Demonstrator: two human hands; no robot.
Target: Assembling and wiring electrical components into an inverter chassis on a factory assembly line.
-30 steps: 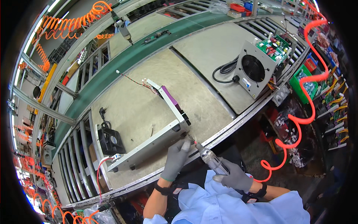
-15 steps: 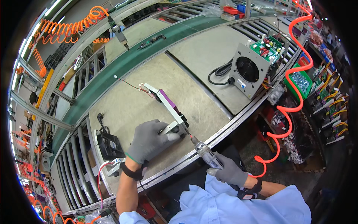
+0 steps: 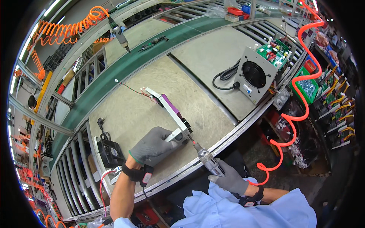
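Observation:
My left hand (image 3: 154,144), in a grey glove, grips the near end of a grey metal bracket panel (image 3: 169,107). A purple board edge shows along the panel's right side, and a thin wire lead (image 3: 131,88) trails from its far end. My right hand (image 3: 229,178), gloved too, is closed around a silver pneumatic screwdriver (image 3: 208,160). The tool's tip meets the panel's near end, close to my left fingers; the exact contact spot is too small to make out. An orange coiled air hose (image 3: 291,118) runs down beside my right hand.
At the right stands a grey metal case (image 3: 255,74) with a black fan and green circuit board. A small black fan (image 3: 109,151) sits left of my left hand. Beyond the work plate runs a green conveyor belt (image 3: 91,91); another screwdriver (image 3: 121,37) hangs over it. A green bin (image 3: 306,84) holds small parts.
The view has shifted slightly. Both hands keep their hold, and the screwdriver's tip stays at the panel's near end. The orange hose sways a little.

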